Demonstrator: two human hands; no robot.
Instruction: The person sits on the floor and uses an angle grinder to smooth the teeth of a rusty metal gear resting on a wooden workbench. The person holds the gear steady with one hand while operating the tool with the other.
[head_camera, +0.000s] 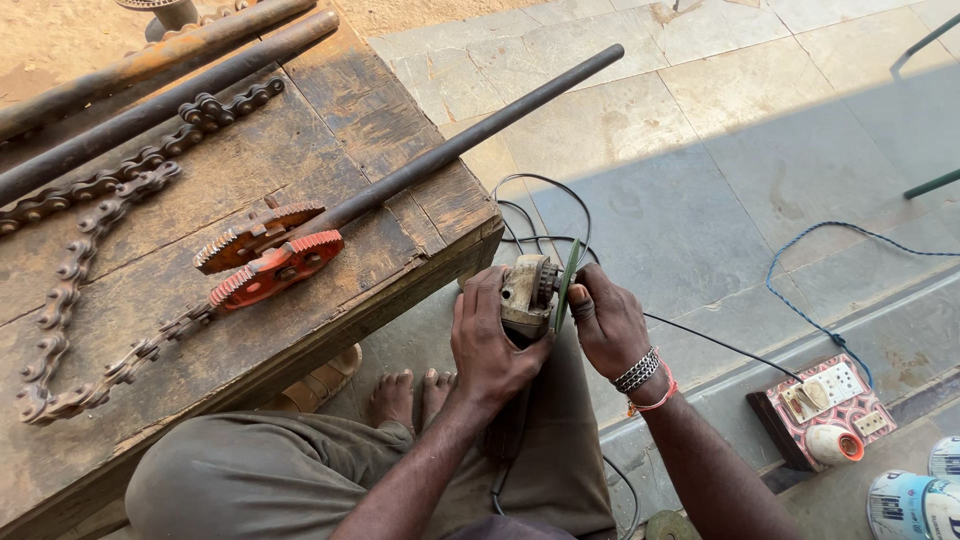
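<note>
My left hand (488, 340) grips the worn body of an angle grinder (527, 292) held over my lap. My right hand (607, 322) has its fingers on the grinder's thin green disc (567, 285), which stands edge-on between the two hands. A black cable (720, 345) runs from the grinder area to the right. A metal bracelet and a red thread sit on my right wrist. My bare feet (410, 392) rest on the floor below the grinder.
A worn wooden bench (400, 130) at left carries a red chain pipe wrench (270, 262) with a long dark handle, heavy chain (90, 230) and steel pipes (160, 85). A power socket board (822, 405) with a blue cord lies on the stone floor at right.
</note>
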